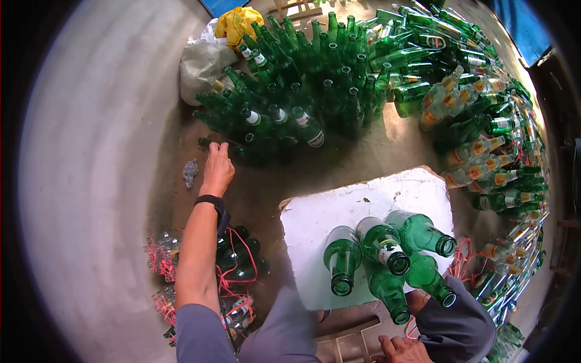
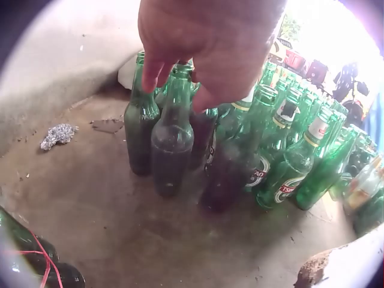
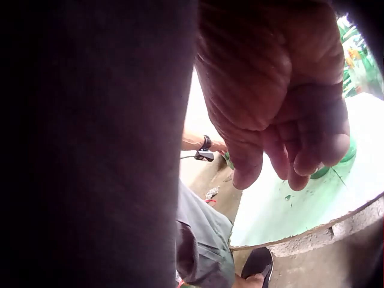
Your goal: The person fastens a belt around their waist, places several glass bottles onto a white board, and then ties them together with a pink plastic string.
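Note:
At the near left end of a crowd of standing green bottles (image 1: 330, 91), my left hand (image 1: 218, 168) reaches down from above. The left wrist view shows its fingers and thumb round the neck of a green bottle (image 2: 173, 144), with another green bottle (image 2: 141, 135) right beside it. Part of the grip is hidden behind the hand. My right hand (image 1: 402, 349) is low by my leg, its fingers loosely curled and holding nothing in the right wrist view. Just beyond it, several green bottles (image 1: 342, 257) stand on a white board (image 1: 315, 212).
Many bottles lie stacked (image 1: 433, 42) along the right side, some of them clear with orange labels (image 1: 466, 97). Bundles tied with red string (image 1: 227, 281) are beside my left arm. A crumpled grey lump (image 1: 190, 173) lies near the pale wall (image 1: 91, 169). Sacks (image 1: 206, 66) stand behind.

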A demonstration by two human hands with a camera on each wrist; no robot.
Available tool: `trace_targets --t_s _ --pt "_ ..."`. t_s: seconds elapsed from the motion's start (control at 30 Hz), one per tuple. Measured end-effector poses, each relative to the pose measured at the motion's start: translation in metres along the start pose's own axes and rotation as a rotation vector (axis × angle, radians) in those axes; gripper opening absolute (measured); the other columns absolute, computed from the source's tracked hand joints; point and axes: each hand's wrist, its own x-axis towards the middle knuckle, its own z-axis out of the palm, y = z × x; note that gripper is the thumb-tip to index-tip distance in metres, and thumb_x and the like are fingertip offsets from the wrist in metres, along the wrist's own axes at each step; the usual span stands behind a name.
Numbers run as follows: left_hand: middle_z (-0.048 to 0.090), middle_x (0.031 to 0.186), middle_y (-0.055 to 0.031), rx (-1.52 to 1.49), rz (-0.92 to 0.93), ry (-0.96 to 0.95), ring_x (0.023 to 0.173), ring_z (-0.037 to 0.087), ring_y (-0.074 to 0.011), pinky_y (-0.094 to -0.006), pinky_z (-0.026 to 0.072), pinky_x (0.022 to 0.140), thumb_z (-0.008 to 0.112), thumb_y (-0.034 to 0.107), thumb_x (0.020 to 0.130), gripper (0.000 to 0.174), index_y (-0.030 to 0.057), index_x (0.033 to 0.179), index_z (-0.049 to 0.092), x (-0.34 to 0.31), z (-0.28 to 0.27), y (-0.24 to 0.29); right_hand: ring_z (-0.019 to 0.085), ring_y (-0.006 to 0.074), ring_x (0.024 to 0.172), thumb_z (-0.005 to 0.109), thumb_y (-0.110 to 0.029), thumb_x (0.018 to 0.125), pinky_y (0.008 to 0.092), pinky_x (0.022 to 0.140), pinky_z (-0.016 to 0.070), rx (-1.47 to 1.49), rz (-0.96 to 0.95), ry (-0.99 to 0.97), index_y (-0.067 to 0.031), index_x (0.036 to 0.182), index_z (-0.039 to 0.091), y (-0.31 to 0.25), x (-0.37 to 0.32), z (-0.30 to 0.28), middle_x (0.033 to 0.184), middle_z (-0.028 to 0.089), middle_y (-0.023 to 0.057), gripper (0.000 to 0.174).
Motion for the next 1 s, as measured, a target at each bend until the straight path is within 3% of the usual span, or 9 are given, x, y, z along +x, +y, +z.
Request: trace_targets --t_s 0.07,0.2,0.4,0.63,0.7,0.87,0.9,0.97,1.0 --pt "0.053 0.118 -0.0293 -0.060 -0.056 -0.013 0.106 0.059 -0.0484 -0.0526 0.0503 0.090 0.057 0.002 0.089 0.030 -0.0011 0.119 0.057 -0.007 0.004 0.002 0.059 0.0361 0.087 0.071 -0.029 0.086 0.0453 0.074 0.0492 -0.005 -0.005 0.002 0.0039 0.134 0.047 0.000 0.000 0.001 0.096 0.057 0.0183 0.063" --pt "0.060 0.103 -0.0284 -0.035 -0.074 0.029 0.098 0.061 -0.0489 -0.0534 0.0511 0.085 0.060 0.006 0.089 0.024 -0.0005 0.111 0.059 -0.028 0.009 0.006 0.060 0.0358 0.088 0.069 -0.028 0.087 0.0454 0.072 0.0487 -0.032 -0.035 0.029 0.0037 0.135 0.046 -0.001 0.000 0.005 0.096 0.058 0.0176 0.062" --pt "0.067 0.097 -0.0294 -0.101 -0.087 0.033 0.097 0.064 -0.0470 -0.0518 0.0513 0.086 0.064 0.008 0.085 0.023 -0.0041 0.104 0.064 -0.064 -0.014 -0.014 0.060 0.0350 0.089 0.066 -0.029 0.091 0.0450 0.071 0.0473 -0.043 -0.030 0.062 -0.0001 0.127 0.048 -0.008 -0.010 0.007 0.097 0.057 0.0172 0.050" --pt "0.066 0.092 -0.0267 -0.095 0.087 -0.073 0.092 0.063 -0.0454 -0.0515 0.0505 0.085 0.065 0.007 0.083 0.021 -0.0024 0.102 0.063 -0.152 -0.098 0.018 0.060 0.0348 0.089 0.061 -0.026 0.095 0.0448 0.070 0.0479 -0.065 -0.089 0.126 0.0002 0.121 0.049 -0.019 -0.026 0.009 0.099 0.058 0.0186 0.039" --pt "0.066 0.091 -0.0256 -0.079 0.130 -0.104 0.090 0.063 -0.0448 -0.0515 0.0503 0.083 0.065 0.007 0.083 0.021 -0.0018 0.102 0.063 -0.181 -0.128 0.036 0.067 0.0333 0.078 0.067 -0.035 0.092 0.0435 0.063 0.0527 -0.179 -0.200 0.104 0.0004 0.111 0.053 -0.012 -0.028 0.021 0.086 0.063 0.0158 0.043" --pt "0.067 0.093 -0.0243 -0.133 0.170 -0.128 0.091 0.064 -0.0431 -0.0493 0.0497 0.083 0.067 0.005 0.081 0.023 -0.0028 0.102 0.064 -0.242 -0.210 0.098 0.067 0.0337 0.078 0.067 -0.033 0.091 0.0429 0.062 0.0521 -0.268 -0.229 0.144 0.0009 0.105 0.053 0.002 -0.039 0.052 0.085 0.062 0.0162 0.040" --pt "0.067 0.093 -0.0243 -0.133 0.178 -0.134 0.091 0.064 -0.0431 -0.0493 0.0497 0.083 0.067 0.005 0.081 0.023 -0.0028 0.102 0.064 -0.252 -0.222 0.109 0.068 0.0339 0.079 0.068 -0.032 0.090 0.0433 0.062 0.0521 -0.303 -0.234 0.154 0.0008 0.102 0.052 0.003 -0.039 0.053 0.086 0.063 0.0166 0.038" --pt "0.067 0.094 -0.0233 -0.170 0.194 -0.141 0.091 0.064 -0.0420 -0.0475 0.0501 0.082 0.068 0.004 0.082 0.024 -0.0026 0.104 0.064 -0.271 -0.240 0.128 0.067 0.0333 0.071 0.059 -0.006 0.078 0.0426 0.058 0.0524 -0.252 -0.289 0.342 0.0006 0.088 0.054 0.002 -0.038 0.056 0.077 0.061 0.0162 0.013" --pt "0.067 0.094 -0.0233 -0.166 0.189 -0.148 0.091 0.064 -0.0420 -0.0475 0.0501 0.082 0.068 0.004 0.082 0.024 -0.0026 0.104 0.064 -0.282 -0.248 0.139 0.067 0.0333 0.071 0.059 -0.006 0.078 0.0426 0.058 0.0524 -0.246 -0.291 0.336 0.0006 0.088 0.054 0.001 -0.039 0.059 0.077 0.061 0.0162 0.013"
